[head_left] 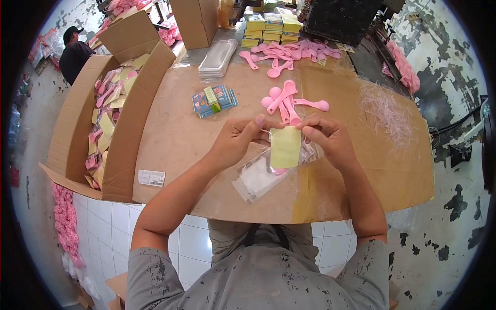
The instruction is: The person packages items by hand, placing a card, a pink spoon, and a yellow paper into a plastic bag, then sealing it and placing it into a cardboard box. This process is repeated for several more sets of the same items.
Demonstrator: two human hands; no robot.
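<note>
Between my two hands is a small clear bag with a pale yellow card point(285, 147) in it, and a bit of pink shows below the card. My left hand point(238, 140) pinches the top left corner of the bag. At the top right corner, my right hand point(330, 138) grips it between thumb and fingers. Under it, a stack of clear plastic bags point(256, 181) lies flat on the cardboard-covered table point(206, 150). Just beyond my fingertips is a small heap of pink measuring spoons point(283, 101).
A carton point(137, 124) of packed spoons stands at the left. Banded blue cards point(214, 101), clear trays point(218, 58), more pink spoons point(294, 51) and card stacks point(272, 25) lie farther back. Plastic strands point(385, 113) are at the right. A person point(75, 54) is far left.
</note>
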